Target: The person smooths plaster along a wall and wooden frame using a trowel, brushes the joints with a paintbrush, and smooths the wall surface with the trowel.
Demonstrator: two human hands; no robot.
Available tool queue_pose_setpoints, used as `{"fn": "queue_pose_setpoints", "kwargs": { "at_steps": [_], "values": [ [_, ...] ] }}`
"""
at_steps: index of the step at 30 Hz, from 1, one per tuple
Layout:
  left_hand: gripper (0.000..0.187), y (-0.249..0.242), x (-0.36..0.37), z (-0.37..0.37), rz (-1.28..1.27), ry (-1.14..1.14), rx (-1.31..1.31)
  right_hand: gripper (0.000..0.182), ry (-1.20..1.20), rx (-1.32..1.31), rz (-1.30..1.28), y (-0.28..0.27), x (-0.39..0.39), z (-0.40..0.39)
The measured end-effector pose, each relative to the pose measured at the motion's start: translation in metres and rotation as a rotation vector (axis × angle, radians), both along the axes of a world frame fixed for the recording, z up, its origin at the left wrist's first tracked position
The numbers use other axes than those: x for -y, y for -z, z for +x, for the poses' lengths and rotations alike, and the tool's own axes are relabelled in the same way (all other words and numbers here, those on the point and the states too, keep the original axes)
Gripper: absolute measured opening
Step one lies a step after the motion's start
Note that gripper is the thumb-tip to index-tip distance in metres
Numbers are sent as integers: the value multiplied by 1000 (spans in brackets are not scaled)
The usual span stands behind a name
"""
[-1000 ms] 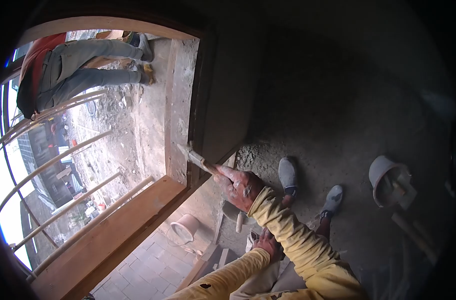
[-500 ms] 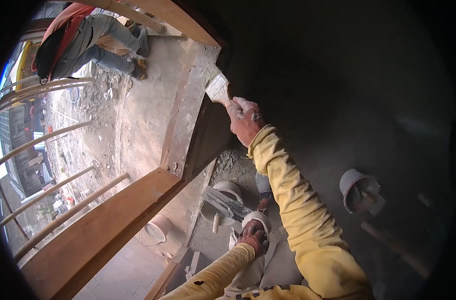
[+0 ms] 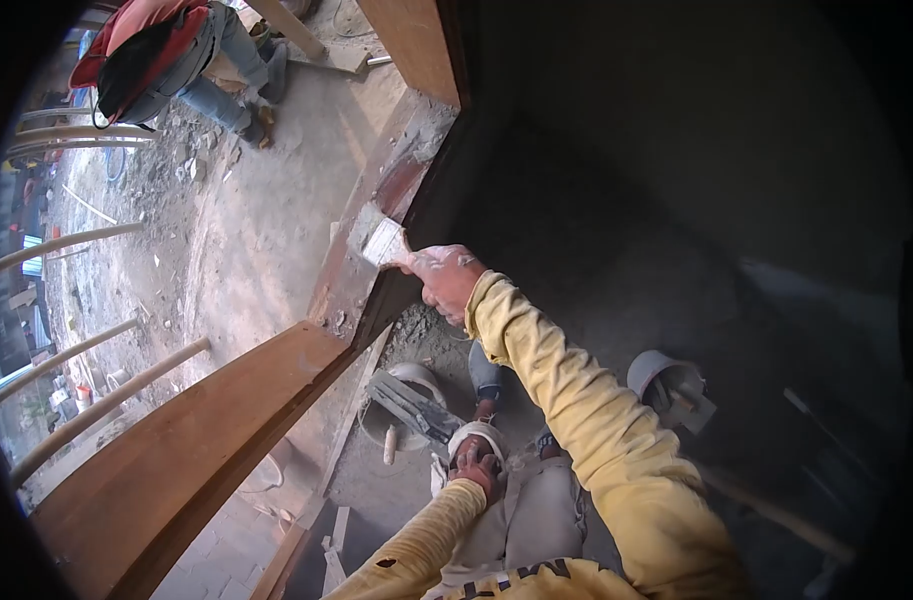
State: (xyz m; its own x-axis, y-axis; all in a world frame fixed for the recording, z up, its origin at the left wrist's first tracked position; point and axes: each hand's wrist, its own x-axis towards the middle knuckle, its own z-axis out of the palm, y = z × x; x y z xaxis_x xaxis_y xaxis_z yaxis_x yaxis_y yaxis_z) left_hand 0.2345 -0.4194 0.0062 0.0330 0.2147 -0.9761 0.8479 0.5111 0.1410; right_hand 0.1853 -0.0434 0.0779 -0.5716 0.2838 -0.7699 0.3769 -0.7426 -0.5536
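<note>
A flat brush point(image 3: 384, 242) is held in the right hand point(image 3: 446, 275), its handle mostly hidden by the fingers, which are closed narrowly around it; a broad, pale head is shown, whitish with faint streaks along its length and greyed towards a rough-looking tip; how stiff or wet the bristles are cannot be told.

The head is laid slantwise over the dusty ledge point(image 3: 341, 285) of the window opening, its tip seemingly set against the surface; the ledge is mottled grey and brown, and just beyond the brush a reddish-brown patch is seen, with rougher grey matter lying near the corner; at the nearer end, the ledge is met by a smooth wooden board point(image 3: 191, 400).

The left hand point(image 3: 479, 473) is rested on the bent knee, below a band of whitish cloth, its fingers bent slightly and parted; nearby, a grey, flat-sided tool point(image 3: 413, 405) is laid across a pale bucket point(image 3: 416, 374); well to the right, a second bucket point(image 3: 640, 372) is seen, tilted, with objects inside.
</note>
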Motion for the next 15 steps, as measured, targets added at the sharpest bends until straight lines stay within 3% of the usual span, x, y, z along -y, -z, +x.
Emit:
{"fn": "queue_pose_setpoints", "kwargs": {
  "at_steps": [1,4,6,8,10,12,14,15],
  "values": [
    [60,0,2,-1,10,-28,7,32,3,4,4,1,-6,2],
    [61,3,8,-4,49,-69,22,30,548,40,82,6,-51,15],
    [61,-1,11,-7,72,-85,34,31,706,-309,-81,17,-66,19],
    [62,0,1,-5,-50,-77,24,34,526,35,44,-1,-29,2],
    [63,-4,-2,-5,-32,-79,40,34,135,37,-39,-9,-3,2],
    [64,-5,-2,-9,-9,-70,50,34,292,2,-92,-5,-23,6],
    [66,1,6,-8,-3,-67,40,34,616,-74,24,15,-64,11],
    [67,2,6,-7,11,-62,31,32,610,-112,-20,14,-57,7]
  ]
}}
